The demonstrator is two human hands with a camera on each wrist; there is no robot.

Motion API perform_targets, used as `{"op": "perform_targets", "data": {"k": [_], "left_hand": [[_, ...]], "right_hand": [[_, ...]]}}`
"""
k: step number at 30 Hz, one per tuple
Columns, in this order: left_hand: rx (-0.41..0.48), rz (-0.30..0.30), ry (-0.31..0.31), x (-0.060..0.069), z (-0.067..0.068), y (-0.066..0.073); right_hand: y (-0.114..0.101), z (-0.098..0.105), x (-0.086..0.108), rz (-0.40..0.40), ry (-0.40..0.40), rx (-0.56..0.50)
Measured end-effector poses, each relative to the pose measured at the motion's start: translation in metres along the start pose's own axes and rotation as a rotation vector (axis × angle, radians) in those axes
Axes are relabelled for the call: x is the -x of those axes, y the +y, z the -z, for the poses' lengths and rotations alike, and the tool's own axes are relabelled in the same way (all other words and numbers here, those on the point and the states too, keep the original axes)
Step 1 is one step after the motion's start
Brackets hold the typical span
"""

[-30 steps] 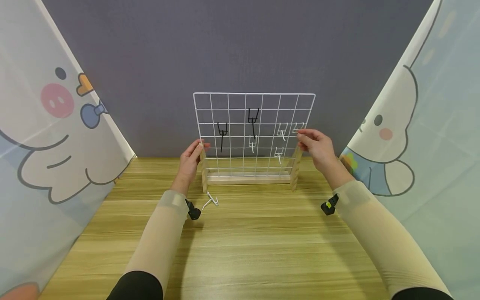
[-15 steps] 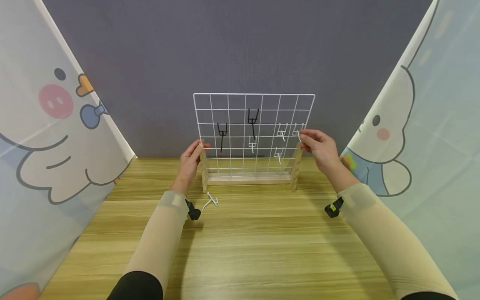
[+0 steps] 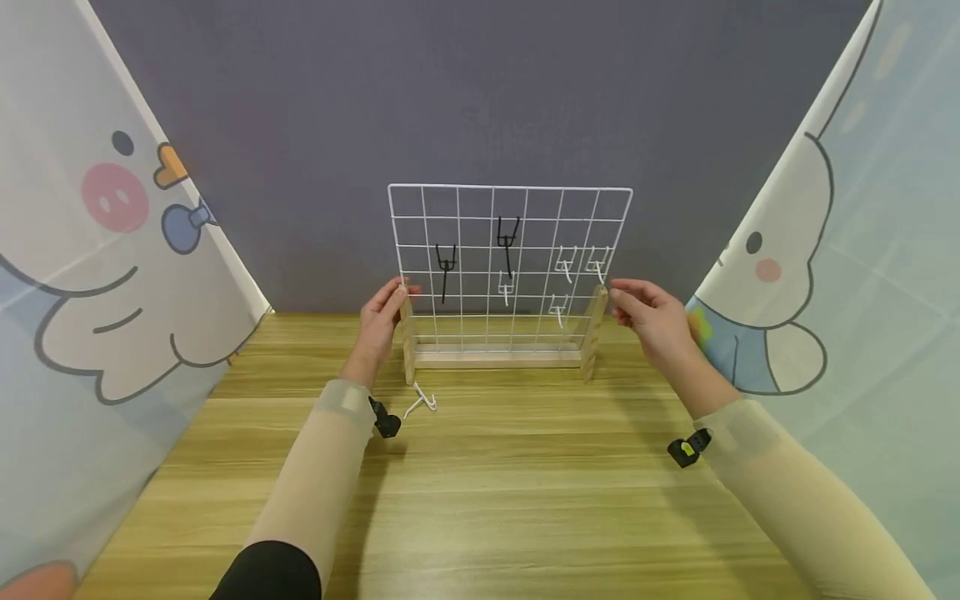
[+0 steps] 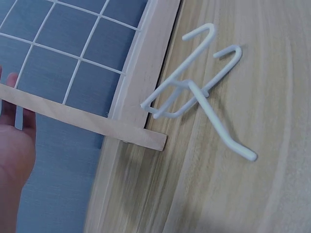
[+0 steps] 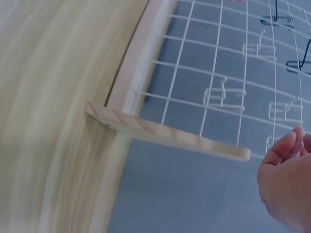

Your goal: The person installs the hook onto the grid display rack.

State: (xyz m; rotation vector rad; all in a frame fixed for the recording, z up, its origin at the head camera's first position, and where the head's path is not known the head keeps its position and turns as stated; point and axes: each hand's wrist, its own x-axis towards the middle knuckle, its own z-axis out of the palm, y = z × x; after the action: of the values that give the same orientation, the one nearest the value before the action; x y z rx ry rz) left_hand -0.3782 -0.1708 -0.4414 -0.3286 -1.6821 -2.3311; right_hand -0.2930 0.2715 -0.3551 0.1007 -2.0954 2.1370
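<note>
A white wire grid rack [image 3: 474,271] stands upright on a wooden base between the hands. My left hand [image 3: 381,321] grips its left wooden post [image 3: 408,342], thumb in front and fingers behind. Just right of the right wooden post [image 3: 594,333], my right hand [image 3: 654,321] hovers with loosely bent fingers and nothing in them. Closest to it hangs a white hook [image 3: 596,267] at the grid's right side. Several more white hooks and two black hooks, one upper [image 3: 507,237] and one lower left [image 3: 446,265], hang on the wires.
A loose white hook [image 4: 214,114] lies on the wooden table [image 3: 510,475], in front of the rack's left foot. Behind the rack rises a dark grey panel [image 3: 480,92]. Printed cartoon curtains flank the table on the left [image 3: 97,275] and right [image 3: 787,333].
My right hand has let go of the rightmost white hook and drawn back right and down. That hook now hangs on the grid. My left hand stays on the post.
</note>
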Motion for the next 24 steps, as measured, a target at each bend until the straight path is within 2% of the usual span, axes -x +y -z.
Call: {"op": "perform_targets", "data": {"k": [5,9,17,20,24], "left_hand": [[-0.049,-0.010,-0.020,-0.001,0.003,0.001],[-0.119,-0.013,-0.033,-0.002,0.006,0.003],[-0.283,-0.021,-0.021,-0.003,0.007,0.009],[-0.345,-0.033,-0.036,-0.005,0.006,0.013],[-0.385,-0.048,-0.075,-0.008,0.007,0.017]], "right_hand": [[0.008,-0.004,0.016,0.021,-0.011,0.002],[0.017,-0.008,0.027,0.028,-0.049,-0.025],[0.037,-0.024,0.042,-0.040,-0.137,-0.002],[0.047,-0.033,0.046,-0.068,-0.188,0.040],[0.061,-0.046,0.047,-0.101,-0.237,0.091]]}}
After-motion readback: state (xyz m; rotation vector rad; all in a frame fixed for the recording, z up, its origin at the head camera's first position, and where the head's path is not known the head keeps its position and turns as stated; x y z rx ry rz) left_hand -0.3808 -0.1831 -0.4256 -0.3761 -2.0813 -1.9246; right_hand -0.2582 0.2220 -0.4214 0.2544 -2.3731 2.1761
